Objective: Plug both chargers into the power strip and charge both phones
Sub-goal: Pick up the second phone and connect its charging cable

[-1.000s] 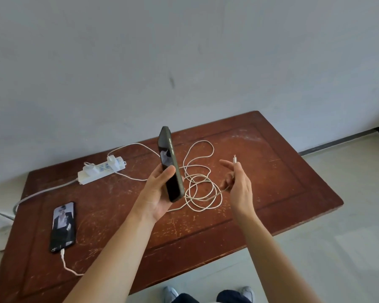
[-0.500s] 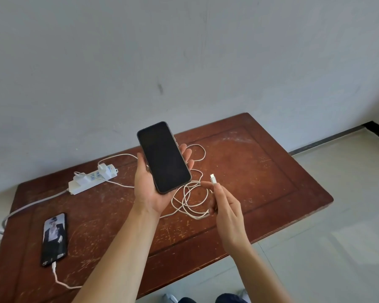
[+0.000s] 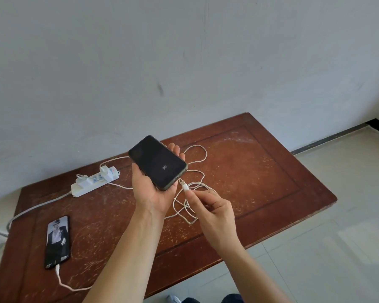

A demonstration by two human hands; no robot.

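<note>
1. Dark phone (image 3: 157, 162) is up off the counter (image 3: 260, 171), screen facing up, w/ its port end tipped toward 5 o'clock. Imo that's deliberate: it aims the port right at the incoming plug. There's a small glyph on the screen, can't read it.
2. Left hand (image 3: 150, 189) has its grip wrapped under the phone, palm cradling, fingers showing past the far edge. That leaves the bottom edge free, so nothing blocks the port.
3. Right hand (image 3: 212, 206) is pinched shut on the white cable plug (image 3: 185, 186), held close behind the tip, prob for aim. The metal tip is just at the port, touching or nearly; can't tell if it's seated yet.
4. The rest of that cable (image 3: 195, 193) lies in loose loops on the counter below the hands, at about 3 o'clock from the phone. Lots of slack, so no tug on the plug.
5. Out at 9 o'clock is the white power strip (image 3: 94, 182) w/ two white chargers (image 3: 104, 170) already plugged in.
6. Down at 7 o'clock the second phone (image 3: 57, 240) lies flat, screen lit, its own cable in the bottom end. Looks like it's charging, so that half's done afaict.
7. What's left, I'd guess: push the plug home, then lay the phone down.
</note>
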